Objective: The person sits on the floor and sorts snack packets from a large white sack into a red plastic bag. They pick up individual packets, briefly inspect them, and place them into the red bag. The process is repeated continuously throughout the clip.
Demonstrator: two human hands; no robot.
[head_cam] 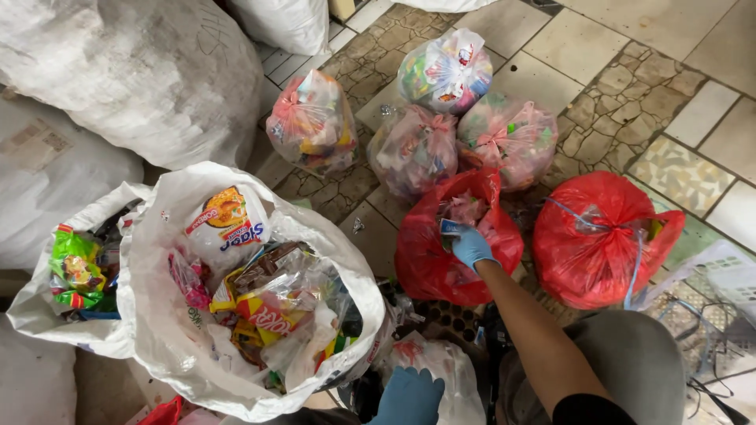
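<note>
The blue-gloved right hand point(472, 247) pushes a small blue wrapper point(454, 228), pinched in its fingers, into the open red plastic bag point(429, 260) on the tiled floor point(583, 47), while the gloved left hand point(409, 396) rests loosely curled, holding nothing visible, beside the large white sack of wrappers point(169, 315); releasing comes next, I judge.

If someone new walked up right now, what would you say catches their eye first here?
Probably the open red bag at centre, where the blue-gloved right hand pushes wrappers in, beside a tied red bag. Next, the big white sack of snack wrappers at lower left, with the left hand below it. Four knotted clear bags sit on the tiled floor behind.
</note>
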